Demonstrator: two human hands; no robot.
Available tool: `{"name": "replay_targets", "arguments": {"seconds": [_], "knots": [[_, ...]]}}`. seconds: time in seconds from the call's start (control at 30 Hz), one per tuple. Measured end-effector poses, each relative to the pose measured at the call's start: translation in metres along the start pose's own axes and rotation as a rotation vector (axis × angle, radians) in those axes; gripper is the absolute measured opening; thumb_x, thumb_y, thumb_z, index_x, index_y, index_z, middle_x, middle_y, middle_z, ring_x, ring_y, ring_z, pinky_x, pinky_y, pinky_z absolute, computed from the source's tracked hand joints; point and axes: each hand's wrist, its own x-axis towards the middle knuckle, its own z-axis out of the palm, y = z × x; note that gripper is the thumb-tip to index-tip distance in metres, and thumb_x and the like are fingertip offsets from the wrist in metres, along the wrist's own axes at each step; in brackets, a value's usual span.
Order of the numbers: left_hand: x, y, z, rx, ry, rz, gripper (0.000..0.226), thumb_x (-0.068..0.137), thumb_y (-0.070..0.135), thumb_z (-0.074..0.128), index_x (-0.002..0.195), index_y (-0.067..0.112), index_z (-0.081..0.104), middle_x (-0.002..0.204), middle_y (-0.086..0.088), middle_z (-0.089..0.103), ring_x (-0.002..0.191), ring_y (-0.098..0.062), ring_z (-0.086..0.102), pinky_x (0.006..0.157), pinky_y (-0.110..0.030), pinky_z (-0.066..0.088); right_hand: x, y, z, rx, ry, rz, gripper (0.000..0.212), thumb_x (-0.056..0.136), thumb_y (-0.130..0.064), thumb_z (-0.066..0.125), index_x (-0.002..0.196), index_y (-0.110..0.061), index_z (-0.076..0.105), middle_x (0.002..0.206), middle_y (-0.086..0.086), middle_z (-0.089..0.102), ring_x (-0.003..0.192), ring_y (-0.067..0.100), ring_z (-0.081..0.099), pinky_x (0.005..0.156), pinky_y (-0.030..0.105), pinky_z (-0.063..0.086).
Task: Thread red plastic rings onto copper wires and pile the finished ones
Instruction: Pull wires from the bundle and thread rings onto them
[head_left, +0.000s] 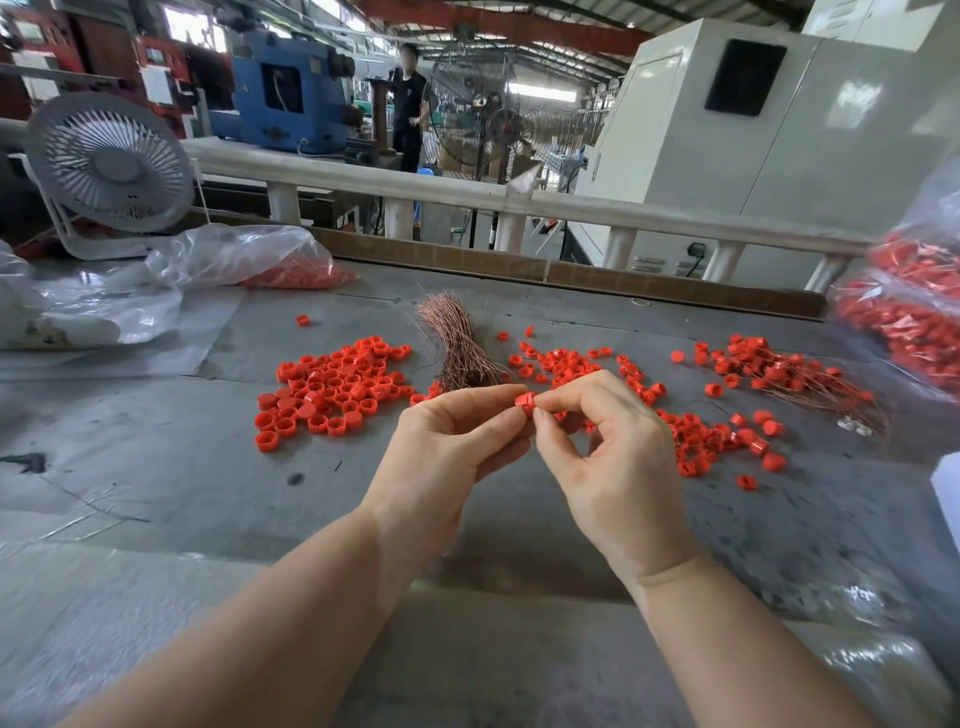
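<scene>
A single red ring (524, 402) is held above the grey table (156, 467), at the meeting point of both hands and just in front of the bundle of copper wires (457, 343). The left hand (447, 447) is curled, with thumb and forefinger brought together against the ring's left side; the right hand (613, 447) is curled likewise, its thumb and forefinger pinching the ring from the right, the remaining fingers bent loosely beneath. Whether a wire is already in the ring cannot be told; no wire is resolved between the fingers. One wire bundle is counted, lying on the table and fanned out at its far end. Three loose groups of rings are noted on the table: a dense left heap (327, 389) left of the bundle, a scattered middle group (571, 364) behind the right hand, and a near-right scatter (727, 441) beside that hand; individual rings are too many to count exactly. One pile of finished pieces (789, 371), rings with thin wires trailing, is seen far right. Two clear plastic bags of red parts are recorded: one at the left (291, 265), one at the right edge (904, 312). One small white fan (111, 166) stands at the table's far left.
</scene>
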Motion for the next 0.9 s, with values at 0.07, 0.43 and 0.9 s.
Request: {"name": "replay_targets", "arguments": {"seconds": [0.07,0.43,0.9], "knots": [[-0.0003,0.0000,-0.0011,0.049,0.014,0.017,0.018,0.062,0.015,0.068,0.077,0.016,0.077,0.084,-0.008,0.074,0.081,-0.015,0.069,0.074,-0.023,0.057,-0.0001,-0.0004,0.0003,-0.003,-0.006,-0.001,0.004,0.080,-0.007,0.063,0.077,-0.007,0.066,0.075,-0.001,0.059,0.069,0.011,0.054,0.065,0.026,0.047],[-0.0042,0.0027,-0.0006,0.232,0.049,0.100,0.016,0.081,0.004,0.064,0.086,0.017,0.071,0.079,-0.002,0.074,0.073,-0.010,0.070,0.058,-0.018,0.053,-0.0001,-0.0004,-0.0003,-0.014,-0.005,-0.014,0.005,0.080,-0.006,0.063,0.077,-0.006,0.065,0.076,-0.001,0.059,0.069,0.009,0.052,0.065,0.022,0.045],[-0.0006,0.0016,-0.0005,0.028,0.014,0.041,0.019,0.060,0.020,0.068,0.076,0.019,0.078,0.078,-0.006,0.073,0.075,-0.011,0.069,0.068,-0.019,0.054,0.0005,-0.0019,-0.0017,-0.033,-0.032,-0.049,0.006,0.082,-0.006,0.061,0.079,-0.004,0.065,0.078,0.002,0.059,0.072,0.017,0.056,0.065,0.034,0.049]]}}
